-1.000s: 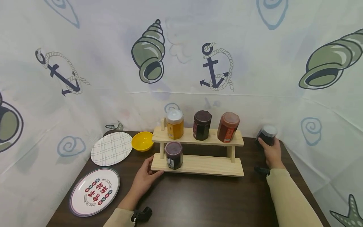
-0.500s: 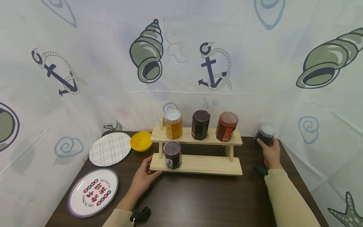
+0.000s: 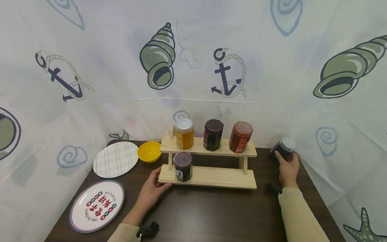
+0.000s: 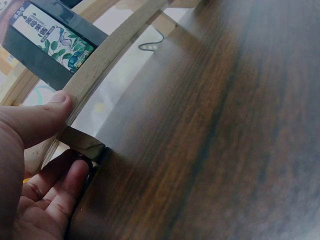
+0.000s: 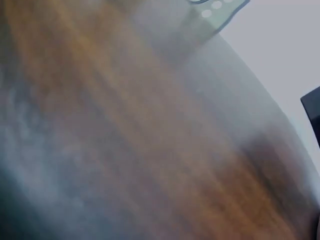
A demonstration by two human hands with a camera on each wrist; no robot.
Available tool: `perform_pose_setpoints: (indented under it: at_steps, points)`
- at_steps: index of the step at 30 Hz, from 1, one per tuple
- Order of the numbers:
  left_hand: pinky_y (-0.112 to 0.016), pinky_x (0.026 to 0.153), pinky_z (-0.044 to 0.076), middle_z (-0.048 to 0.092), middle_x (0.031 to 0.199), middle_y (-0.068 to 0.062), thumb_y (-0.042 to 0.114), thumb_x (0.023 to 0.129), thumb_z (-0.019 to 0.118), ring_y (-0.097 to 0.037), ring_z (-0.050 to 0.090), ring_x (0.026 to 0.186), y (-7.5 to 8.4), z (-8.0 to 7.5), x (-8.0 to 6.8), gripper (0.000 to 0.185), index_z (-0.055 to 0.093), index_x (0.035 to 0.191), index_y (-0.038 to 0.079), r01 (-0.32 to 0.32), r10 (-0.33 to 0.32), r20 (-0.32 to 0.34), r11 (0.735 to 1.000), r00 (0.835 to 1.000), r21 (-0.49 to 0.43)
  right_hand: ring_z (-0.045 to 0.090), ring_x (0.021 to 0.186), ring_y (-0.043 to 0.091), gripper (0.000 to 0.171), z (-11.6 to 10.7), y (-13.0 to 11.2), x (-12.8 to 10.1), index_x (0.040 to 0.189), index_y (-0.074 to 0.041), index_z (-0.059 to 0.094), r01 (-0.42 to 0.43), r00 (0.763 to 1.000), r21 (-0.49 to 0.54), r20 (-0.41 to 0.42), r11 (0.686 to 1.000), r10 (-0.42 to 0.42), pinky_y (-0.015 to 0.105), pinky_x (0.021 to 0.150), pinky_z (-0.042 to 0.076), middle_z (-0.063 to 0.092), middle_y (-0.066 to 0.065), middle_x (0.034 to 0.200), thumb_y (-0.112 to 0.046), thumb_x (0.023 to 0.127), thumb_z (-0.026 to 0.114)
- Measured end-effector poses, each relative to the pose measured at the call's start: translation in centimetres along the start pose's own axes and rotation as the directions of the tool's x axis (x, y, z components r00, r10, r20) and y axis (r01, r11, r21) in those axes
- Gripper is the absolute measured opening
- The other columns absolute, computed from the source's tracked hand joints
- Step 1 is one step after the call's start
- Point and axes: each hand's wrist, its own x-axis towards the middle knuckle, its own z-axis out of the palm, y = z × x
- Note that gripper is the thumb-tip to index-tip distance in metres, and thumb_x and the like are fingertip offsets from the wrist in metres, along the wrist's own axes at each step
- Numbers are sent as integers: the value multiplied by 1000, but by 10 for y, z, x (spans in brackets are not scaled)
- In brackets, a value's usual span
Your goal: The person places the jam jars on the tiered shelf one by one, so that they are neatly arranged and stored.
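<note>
A two-tier wooden rack (image 3: 223, 176) stands near the back of the dark table. My left hand (image 3: 151, 189) grips the left end of its lower board; in the left wrist view the thumb (image 4: 37, 120) lies on the front edge and curled fingers (image 4: 60, 192) are at the leg. A dark jar with a purple lid (image 3: 183, 167) stands on that board beside it. At the back right, my right hand (image 3: 288, 170) holds a dark jar with a white lid (image 3: 284, 149), tilted. In the right wrist view only a dark corner of something shows at the right edge.
On the upper board stand an amber jar (image 3: 184, 133), a black jar (image 3: 213, 135) and a reddish jar (image 3: 240, 137). Left of the rack are a yellow bowl (image 3: 149, 152), a checked plate (image 3: 115, 160) and a plate with red lettering (image 3: 97, 206). Patterned cloth (image 3: 193, 80) hangs behind.
My right hand and the white-lidded jar have shifted slightly right and nearer me relative to the rack. The left hand keeps its grip on the rack. The head view has shifted a little.
</note>
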Motion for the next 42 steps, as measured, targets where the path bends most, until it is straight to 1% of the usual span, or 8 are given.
perform_pose_setpoints:
  at_steps: [3, 7, 13, 18, 26, 32, 35, 42]
  points:
    - [-20, 92, 57, 68, 141, -14, 32, 91, 92, -23, 69, 117, -2, -2, 0, 92, 41, 165, 17, 11, -11, -5, 999, 1000, 33, 45, 156, 18, 73, -1, 5, -4, 157, -15, 52, 26, 999, 157, -24, 987, -22, 23, 122, 41, 53, 5, 163, -9, 93, 87]
    - [-20, 92, 57, 68, 142, -14, 32, 91, 92, -23, 70, 118, -4, -3, 0, 93, 41, 166, 15, 14, -14, -7, 999, 1000, 47, 45, 154, 19, 70, -2, 7, -6, 155, -13, 54, 80, 997, 314, -33, 946, -74, 23, 121, 42, 55, 3, 160, 0, 93, 84]
    - [-20, 94, 57, 68, 141, -13, 31, 90, 93, -22, 70, 118, -3, -1, 2, 92, 41, 165, 15, 14, -14, -5, 999, 1000, 43, 45, 154, 18, 71, -6, 4, -11, 156, -12, 54, 100, 995, 432, -59, 896, -83, 25, 123, 40, 53, 3, 161, 6, 93, 82]
    - [-21, 95, 58, 68, 141, -13, 32, 90, 92, -21, 70, 118, -1, 2, 1, 93, 41, 165, 15, 22, -22, -6, 998, 1000, 52, 49, 150, 20, 69, -12, 2, -23, 155, -8, 56, 126, 992, 474, -45, 872, -118, 24, 119, 44, 56, 7, 158, 11, 93, 79]
    - [-19, 92, 57, 69, 140, -14, 31, 91, 92, -23, 71, 117, 1, 0, 1, 92, 40, 166, 16, 13, -13, -1, 1000, 1000, 25, 61, 132, 18, 55, -7, -6, -45, 145, -5, 61, 151, 988, 432, -57, 889, -140, 23, 109, 48, 68, 6, 138, 13, 95, 75]
    - [-19, 90, 56, 69, 139, -14, 33, 91, 92, -24, 70, 116, 0, -2, 4, 92, 41, 166, 18, 9, -9, -2, 1000, 1000, 21, 64, 125, 19, 44, 3, -17, -53, 137, -2, 63, 164, 986, 544, -60, 823, -157, 25, 110, 47, 70, 7, 131, 16, 98, 68]
    - [-19, 90, 56, 68, 140, -14, 32, 91, 91, -23, 70, 116, 0, -1, 3, 92, 41, 166, 17, 16, -16, -2, 1000, 1000, 21, 64, 123, 20, 42, 5, -24, -58, 135, 0, 63, 180, 983, 562, -70, 807, -170, 25, 108, 49, 70, 10, 130, 18, 97, 67]
    - [-19, 92, 57, 68, 140, -14, 29, 91, 92, -23, 69, 118, 0, -1, 3, 92, 41, 166, 17, 13, -13, 4, 1000, 1000, 5, 60, 127, 26, 59, 8, -58, -69, 145, 0, 57, 252, 965, 587, -91, 769, -247, 28, 108, 53, 63, 16, 138, 23, 91, 69]
